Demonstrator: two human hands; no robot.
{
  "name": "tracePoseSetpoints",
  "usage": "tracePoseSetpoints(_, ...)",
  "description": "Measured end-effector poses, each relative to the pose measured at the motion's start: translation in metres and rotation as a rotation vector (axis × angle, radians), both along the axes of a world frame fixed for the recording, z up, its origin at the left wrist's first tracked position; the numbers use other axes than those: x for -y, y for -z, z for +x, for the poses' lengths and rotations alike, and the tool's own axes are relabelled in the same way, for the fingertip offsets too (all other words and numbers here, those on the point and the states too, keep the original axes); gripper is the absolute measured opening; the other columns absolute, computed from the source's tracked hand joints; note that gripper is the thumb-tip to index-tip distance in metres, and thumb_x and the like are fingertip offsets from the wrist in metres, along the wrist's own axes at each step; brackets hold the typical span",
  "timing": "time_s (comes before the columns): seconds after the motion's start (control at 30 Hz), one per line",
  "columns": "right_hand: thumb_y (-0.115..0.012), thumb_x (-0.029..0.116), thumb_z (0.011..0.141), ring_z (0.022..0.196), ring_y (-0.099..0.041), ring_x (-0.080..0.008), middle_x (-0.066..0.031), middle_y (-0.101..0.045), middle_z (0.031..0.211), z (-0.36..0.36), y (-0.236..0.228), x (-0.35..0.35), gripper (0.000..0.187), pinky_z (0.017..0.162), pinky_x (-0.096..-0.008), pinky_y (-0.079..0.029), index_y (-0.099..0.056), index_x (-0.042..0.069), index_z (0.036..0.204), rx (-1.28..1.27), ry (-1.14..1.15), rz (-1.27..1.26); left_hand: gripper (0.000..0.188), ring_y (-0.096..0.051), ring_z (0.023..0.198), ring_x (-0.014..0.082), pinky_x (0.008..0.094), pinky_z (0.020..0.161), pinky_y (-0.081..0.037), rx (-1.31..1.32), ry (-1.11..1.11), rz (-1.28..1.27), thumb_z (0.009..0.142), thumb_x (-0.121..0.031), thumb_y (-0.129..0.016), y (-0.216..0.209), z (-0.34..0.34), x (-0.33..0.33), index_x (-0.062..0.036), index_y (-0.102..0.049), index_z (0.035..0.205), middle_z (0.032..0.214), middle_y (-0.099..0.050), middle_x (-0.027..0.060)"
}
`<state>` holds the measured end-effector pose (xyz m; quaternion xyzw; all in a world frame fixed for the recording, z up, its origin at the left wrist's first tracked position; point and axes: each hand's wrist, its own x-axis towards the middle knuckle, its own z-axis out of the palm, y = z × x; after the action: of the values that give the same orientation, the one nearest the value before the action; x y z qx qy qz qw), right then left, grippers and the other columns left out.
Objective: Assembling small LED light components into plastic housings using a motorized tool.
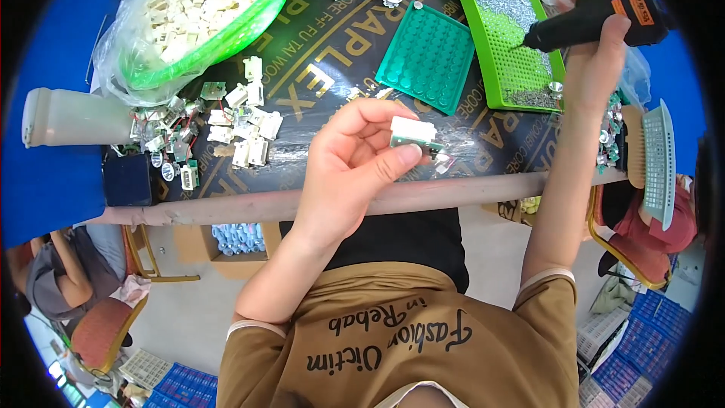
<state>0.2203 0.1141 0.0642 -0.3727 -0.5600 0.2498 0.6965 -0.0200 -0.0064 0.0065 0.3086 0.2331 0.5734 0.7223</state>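
Over the near edge of the table, my left hand [353, 162] pinches a small white plastic housing with a green circuit board [413, 130] between thumb and fingers. A small clear part [445, 164] sticks out beside its lower right end. At the upper right, my right hand [593, 64] is wrapped round a black electric screwdriver [593, 21]. The screwdriver lies nearly level, its tip pointing left over the perforated plate of a bright green screw tray [498, 39]. Many small silvery screws fill the tray's far part, with more along its near end.
A teal dimpled tray [427, 60] lies left of the screw tray. White housings [245, 127] and wired circuit boards [170, 128] are piled at left. Behind them stands a green-rimmed basket [204, 57] of white parts. A brush [634, 147] and pale blue basket [659, 166] stand at right.
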Motion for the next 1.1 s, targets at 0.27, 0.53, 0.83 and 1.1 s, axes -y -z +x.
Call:
tracePoseSetpoints(0.27,-0.070,0.010,0.065,0.086,-0.055,-0.0221,-0.0120,-0.057,0.094,-0.051,0.009,0.114,0.036,0.074,-0.0316,-0.044,-0.056,0.000,0.096,0.648,-0.189,-0.010,0.026,-0.058,0.089,0.0161,0.0270,0.079,-0.049,-0.176,-0.038,0.127,0.075,0.012,-0.059,-0.014,-0.001,0.007,0.0041,-0.052,0.098,0.095,-0.057,0.0108)
tracePoseSetpoints(0.53,-0.070,0.002,0.060,0.073,-0.057,-0.0248,-0.0109,-0.060,0.082,-0.079,0.025,0.125,0.032,0.063,-0.0310,-0.046,-0.060,0.000,0.089,0.546,-0.264,-0.060,0.024,-0.058,0.086,0.0138,0.0251,0.075,-0.050,-0.391,-0.110,0.240,0.073,0.013,-0.057,-0.012,-0.003,0.013,0.0043,-0.057,0.095,0.093,-0.057,0.0092)
tracePoseSetpoints(0.83,-0.066,0.002,0.060,0.071,-0.058,-0.0260,-0.0115,-0.060,0.079,-0.080,0.033,0.126,0.028,0.062,-0.0318,-0.047,-0.060,-0.001,0.087,0.515,-0.227,-0.003,0.026,-0.057,0.080,0.0108,0.0209,0.068,-0.047,-0.550,-0.136,0.264,0.070,0.013,-0.054,-0.009,-0.005,0.014,0.0027,-0.060,0.093,0.093,-0.058,0.0076)
tracePoseSetpoints(1.1,-0.069,0.004,0.059,0.071,-0.058,-0.0247,-0.0103,-0.060,0.079,-0.079,0.035,0.126,0.028,0.062,-0.0313,-0.046,-0.060,-0.001,0.085,0.488,-0.234,-0.019,0.022,-0.061,0.086,0.0166,0.0257,0.077,-0.051,-0.423,-0.111,0.249,0.072,0.015,-0.058,-0.015,-0.001,0.015,0.0073,-0.057,0.093,0.093,-0.056,0.0105)
